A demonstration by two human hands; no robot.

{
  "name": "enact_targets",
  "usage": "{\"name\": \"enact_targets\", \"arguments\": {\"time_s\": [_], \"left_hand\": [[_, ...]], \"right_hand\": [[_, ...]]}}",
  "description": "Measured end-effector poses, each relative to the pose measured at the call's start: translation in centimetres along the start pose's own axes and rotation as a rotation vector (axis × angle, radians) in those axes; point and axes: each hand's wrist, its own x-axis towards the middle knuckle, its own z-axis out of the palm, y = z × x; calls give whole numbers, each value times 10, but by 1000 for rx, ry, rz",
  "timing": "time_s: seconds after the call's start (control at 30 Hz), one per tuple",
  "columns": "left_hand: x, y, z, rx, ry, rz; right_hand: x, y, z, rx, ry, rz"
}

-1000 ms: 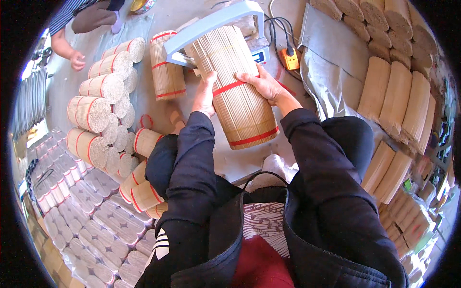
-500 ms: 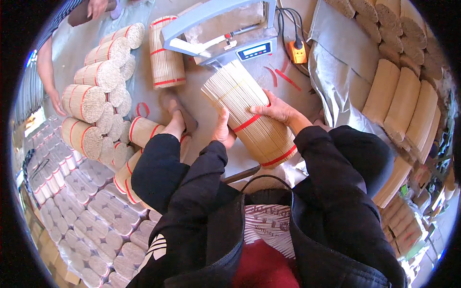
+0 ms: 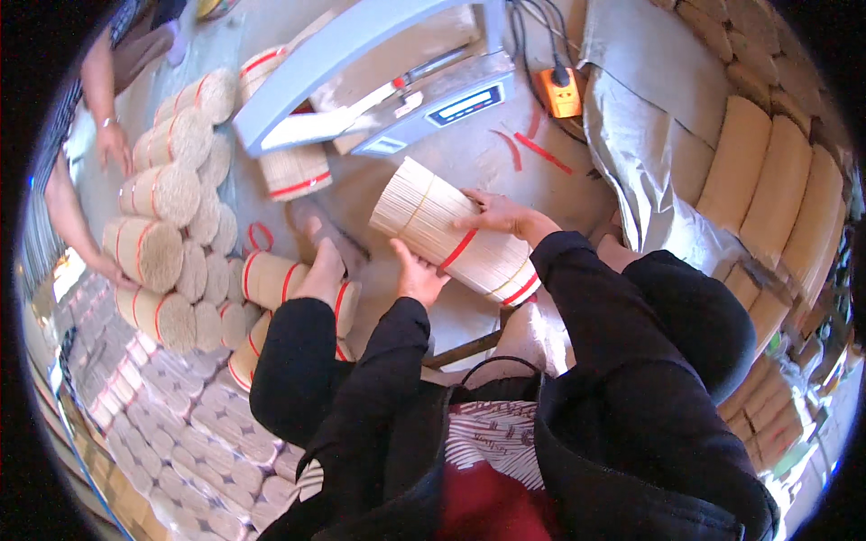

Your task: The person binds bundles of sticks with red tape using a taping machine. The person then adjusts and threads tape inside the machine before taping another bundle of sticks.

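Observation:
A thick round bundle of thin pale sticks [image 3: 431, 215] lies tilted across my lap, its upper end toward the far left. A thin yellow band and red bands run round it. My left hand [image 3: 419, 274] supports its near left side, thumb up against the sticks. From the other side my right hand [image 3: 505, 218] grips it near the middle, fingers on top. Just beyond the bundle stands a grey machine [image 3: 424, 117] with an arched frame and a small display. Another banded stick bundle [image 3: 296, 169] lies partly hidden behind the arch.
Banded bundles [image 3: 171, 194] are stacked at left, where another person's hands [image 3: 113, 144] reach in. Wrapped bundles [image 3: 203, 419] cover the lower left. Red strap pieces [image 3: 541, 153] and an orange power socket [image 3: 561, 93] lie beyond. At right are long unbanded bundles [image 3: 735, 162] beside grey sheeting [image 3: 645, 153].
The bundle in my hands has tilted further toward horizontal, its lower end rising. My view has shifted slightly. The other person's hands have come further in at the left stack.

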Motion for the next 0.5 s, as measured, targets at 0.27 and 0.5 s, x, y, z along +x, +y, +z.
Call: {"name": "enact_targets", "arguments": {"time_s": [0.27, 0.5], "left_hand": [[-68, 183, 101, 633, 691, 1437], [-126, 222, 246, 1238, 269, 2133]], "right_hand": [[50, -28, -110, 113, 976, -86], [85, -87, -161, 212, 707, -223]]}}
